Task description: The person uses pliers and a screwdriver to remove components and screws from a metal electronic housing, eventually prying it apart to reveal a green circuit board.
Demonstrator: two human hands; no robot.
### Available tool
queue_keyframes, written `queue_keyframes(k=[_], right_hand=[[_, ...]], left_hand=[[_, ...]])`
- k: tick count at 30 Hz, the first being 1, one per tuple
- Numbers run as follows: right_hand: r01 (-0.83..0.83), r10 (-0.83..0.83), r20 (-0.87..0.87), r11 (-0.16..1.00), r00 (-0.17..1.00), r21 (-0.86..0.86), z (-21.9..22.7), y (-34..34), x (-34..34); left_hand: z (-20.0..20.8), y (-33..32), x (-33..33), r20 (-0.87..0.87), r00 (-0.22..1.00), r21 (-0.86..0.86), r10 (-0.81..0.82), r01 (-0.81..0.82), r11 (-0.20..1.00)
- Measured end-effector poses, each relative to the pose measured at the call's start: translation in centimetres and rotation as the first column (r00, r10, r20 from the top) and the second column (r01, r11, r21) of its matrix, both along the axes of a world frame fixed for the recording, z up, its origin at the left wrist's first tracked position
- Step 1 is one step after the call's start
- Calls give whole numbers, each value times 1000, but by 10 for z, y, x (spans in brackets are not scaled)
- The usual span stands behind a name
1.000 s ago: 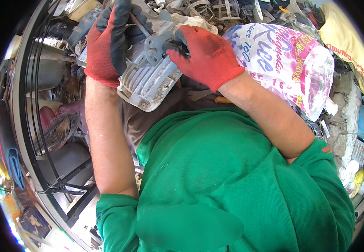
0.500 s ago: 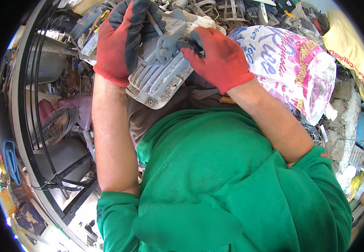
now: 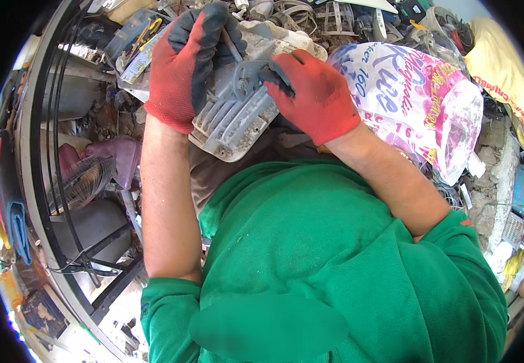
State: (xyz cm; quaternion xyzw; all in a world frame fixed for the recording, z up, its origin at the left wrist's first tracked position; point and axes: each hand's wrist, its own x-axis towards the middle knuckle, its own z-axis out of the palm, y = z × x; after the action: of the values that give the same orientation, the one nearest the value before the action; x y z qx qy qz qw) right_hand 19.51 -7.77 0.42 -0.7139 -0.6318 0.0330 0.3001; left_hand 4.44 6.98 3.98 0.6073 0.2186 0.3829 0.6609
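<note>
Both my hands wear red gloves with dark grey palms. My left hand is closed around a brownish rod that joins a grey curved bracket with a slot in it. My right hand pinches the bracket's right side between thumb and fingers; the exact contact is partly hidden. Right under the bracket, a dusty grey ribbed casing rests over my lap. Whether the bracket is loose from the casing, I cannot tell.
A white printed sack bulges at the right, with a yellow sack beyond it. Scrap parts lie heaped at the far side. Along the left stands a black metal frame, with a wire fan guard behind its bars.
The bracket and both my hands have shifted slightly nearer and to the right. The ribbed casing has shifted a little the same way. Both grips stay closed.
</note>
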Motion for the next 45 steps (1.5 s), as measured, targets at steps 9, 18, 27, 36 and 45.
queue_keyframes(k=[9, 18, 27, 36, 45], right_hand=[[74, -68, -64, 992, 996, 101, -8, -2, 3], [-22, 50, -118, 973, 992, 231, -8, -4, -2], [-16, 20, -64, 998, 998, 62, -6, -5, 3], [85, -110, -180, 986, 977, -142, 0, -10, 1], [10, 15, -198, 992, 980, 125, -8, -11, -6]], left_hand=[[-7, 0, -2, 0, 1000, -49, -20, 20, 999], [-5, -9, -1, -13, 1000, -35, 24, -24, 999], [-12, -13, -6, -99, 990, 79, 100, -92, 993], [-10, -21, -10, -161, 986, 67, 37, -27, 997], [-12, -25, -10, -109, 994, 47, 6, -1, 999]])
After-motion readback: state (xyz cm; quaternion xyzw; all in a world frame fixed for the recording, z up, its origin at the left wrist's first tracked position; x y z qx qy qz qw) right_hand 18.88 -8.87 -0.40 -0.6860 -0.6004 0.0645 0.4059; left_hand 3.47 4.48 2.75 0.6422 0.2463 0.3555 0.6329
